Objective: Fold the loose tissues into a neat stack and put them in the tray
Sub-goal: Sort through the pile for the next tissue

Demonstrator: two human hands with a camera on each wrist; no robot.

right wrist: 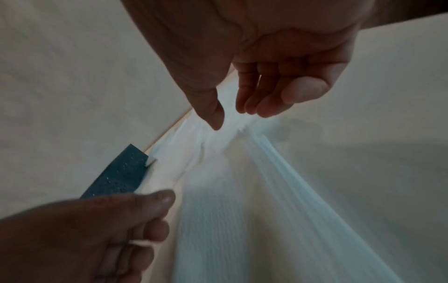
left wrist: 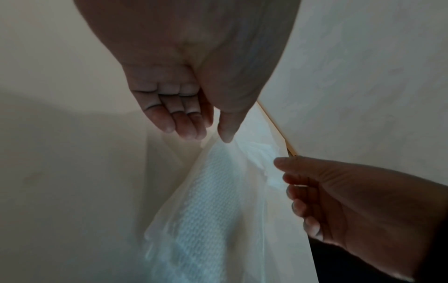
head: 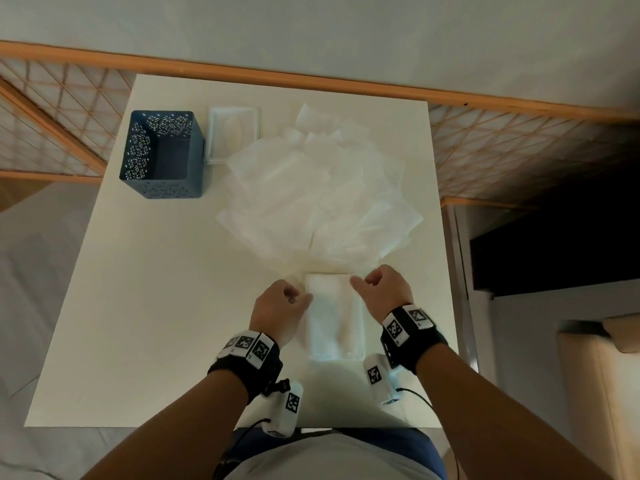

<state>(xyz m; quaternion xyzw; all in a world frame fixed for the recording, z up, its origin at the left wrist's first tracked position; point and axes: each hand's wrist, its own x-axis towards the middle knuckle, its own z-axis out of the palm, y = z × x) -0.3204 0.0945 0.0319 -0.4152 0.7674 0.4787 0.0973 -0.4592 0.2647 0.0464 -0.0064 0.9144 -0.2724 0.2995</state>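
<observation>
A folded white tissue stack [head: 332, 320] lies near the table's front edge, between my hands. My left hand [head: 298, 296] is at its far left corner, and thumb and curled fingers pinch a thin tissue [left wrist: 213, 191] there. My right hand [head: 362, 282] is at the far right corner, fingers curled, thumb pointing left, and seems to pinch the same sheet's edge [right wrist: 218, 220]. Just beyond, a wide heap of loose tissues [head: 318, 188] covers the table's middle. The white tray [head: 212, 133] stands at the back left with a pale oval thing inside.
A dark blue perforated box [head: 162, 190], open on top, stands left of the tray and touches it. The white table [head: 156, 306] has bare surface on its left half. A wooden rail and lattice run behind the table's far edge.
</observation>
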